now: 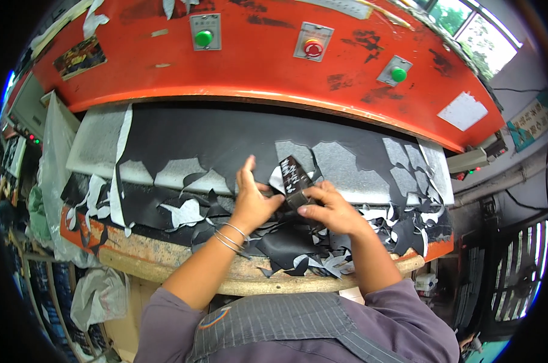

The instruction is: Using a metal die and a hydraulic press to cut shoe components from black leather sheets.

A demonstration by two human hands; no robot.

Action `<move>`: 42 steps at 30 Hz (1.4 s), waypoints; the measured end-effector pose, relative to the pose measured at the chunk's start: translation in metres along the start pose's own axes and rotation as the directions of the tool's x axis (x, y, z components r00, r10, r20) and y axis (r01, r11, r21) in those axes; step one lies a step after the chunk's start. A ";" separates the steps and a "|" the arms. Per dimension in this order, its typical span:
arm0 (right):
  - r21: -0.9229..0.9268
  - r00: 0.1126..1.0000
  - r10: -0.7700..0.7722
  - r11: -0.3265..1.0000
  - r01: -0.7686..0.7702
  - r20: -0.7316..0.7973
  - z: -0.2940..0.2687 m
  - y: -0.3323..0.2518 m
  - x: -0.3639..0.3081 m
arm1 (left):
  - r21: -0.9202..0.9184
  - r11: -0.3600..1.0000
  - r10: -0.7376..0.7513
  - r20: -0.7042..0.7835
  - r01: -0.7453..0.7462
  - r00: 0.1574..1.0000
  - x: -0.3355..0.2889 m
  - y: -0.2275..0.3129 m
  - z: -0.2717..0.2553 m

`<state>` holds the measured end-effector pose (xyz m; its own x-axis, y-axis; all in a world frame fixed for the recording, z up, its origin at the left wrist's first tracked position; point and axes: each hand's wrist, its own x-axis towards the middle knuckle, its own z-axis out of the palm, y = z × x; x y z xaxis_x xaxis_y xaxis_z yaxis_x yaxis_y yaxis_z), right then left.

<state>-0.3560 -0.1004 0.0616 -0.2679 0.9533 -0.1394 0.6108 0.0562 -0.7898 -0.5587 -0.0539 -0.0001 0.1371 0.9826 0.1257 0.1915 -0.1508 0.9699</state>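
Both hands meeting over the bench edge, right hand at four o'clock of the dark cutting die, thumb and fingers clamped on its lower end. Left hand at nine o'clock, thumb touching the die's side, fingers spread upward, not closed on it. Long axis running from five to eleven o'clock, tilted away above the black sheet. Right hand nearer, carrying it.
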 end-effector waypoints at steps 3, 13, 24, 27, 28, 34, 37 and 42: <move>0.141 0.999 0.018 0.990 -0.024 0.046 0.019 0.015 -0.009 | 0.112 0.983 0.098 0.351 -0.145 0.931 0.033 -0.003 -0.024; -0.265 0.991 -0.083 0.963 0.053 -0.105 0.010 -0.051 0.059 | 0.155 0.899 0.069 0.874 -0.410 0.481 -0.070 0.009 0.006; -0.361 0.912 -0.171 0.932 0.026 -0.374 0.062 -0.010 0.091 | 0.537 0.819 0.191 0.073 -0.200 0.979 0.009 -0.024 -0.092; -0.366 0.908 -0.167 0.931 0.017 -0.384 0.071 0.011 0.086 | 0.600 0.769 0.247 0.039 -0.221 0.968 0.014 -0.041 -0.081; -0.369 0.890 -0.206 0.928 0.046 -0.406 0.072 0.016 0.087 | 0.643 0.732 0.254 0.049 -0.226 0.966 0.015 -0.042 -0.076; -0.439 0.861 -0.271 0.896 0.063 -0.431 0.075 0.022 0.092 | 0.600 0.755 0.270 0.082 -0.264 0.959 0.022 -0.044 -0.078; -0.447 0.866 -0.262 0.893 0.051 -0.426 0.073 0.021 0.094 | 0.589 0.750 0.322 0.075 -0.303 0.944 0.023 -0.044 -0.076; -0.488 0.849 -0.323 0.868 0.091 -0.417 0.068 0.019 0.096 | 0.629 0.715 0.344 0.062 -0.305 0.937 0.026 -0.040 -0.074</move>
<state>-0.4204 -0.0283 -0.0072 -0.1143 0.9154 0.3859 0.8693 0.2802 -0.4072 -0.6351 -0.0146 -0.0205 0.2550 0.8617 0.4386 0.7069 -0.4757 0.5236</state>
